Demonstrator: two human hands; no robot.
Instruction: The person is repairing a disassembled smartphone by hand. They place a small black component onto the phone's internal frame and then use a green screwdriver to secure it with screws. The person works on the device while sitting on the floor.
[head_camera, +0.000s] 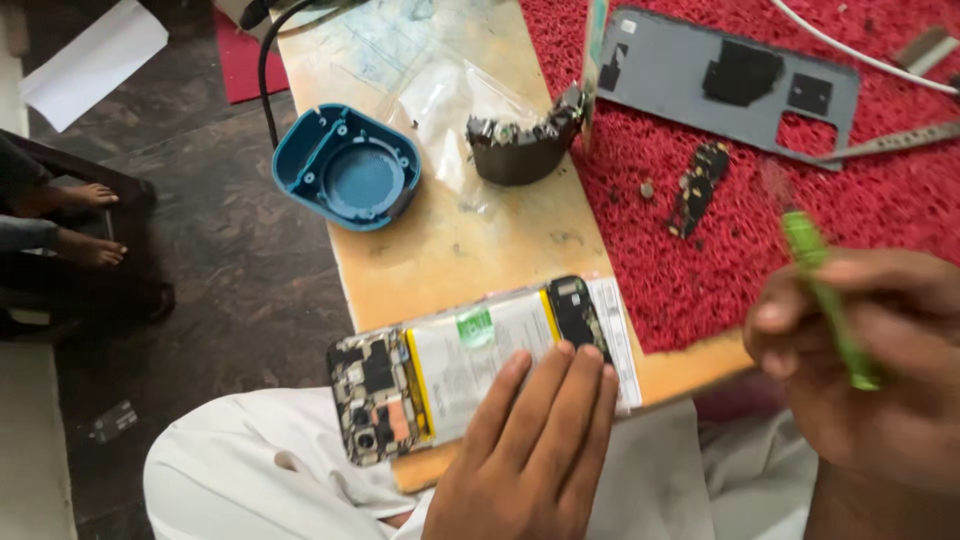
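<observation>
From the head camera, the phone (470, 365) lies with its back cover already off, so the battery and the dark circuit boards at both ends are bare; it rests on the near edge of the wooden board (480, 240), partly over the person's white-clothed lap; the left hand (535, 455) lies flat on it, fingers straight and close together, pinning its lower right part; the right hand (865, 375) is closed around a green screwdriver (825, 295), tip upward and blurred, held apart from the phone over the red mat (800, 230); the grey back cover (725, 85) sits well apart on that mat, with a small dark part (697, 190) loose beside it (so the opening-up looks done, while the battery and boards are not yet lifted out); as for containers, a blue plastic shell (347, 165) stands open side up at the board's left edge and looks empty; a dark curved cup (520, 145) just beside it holds small metal bits along its rim, though I cannot tell what they are; a clear plastic bag (450, 100) lies under it.
</observation>
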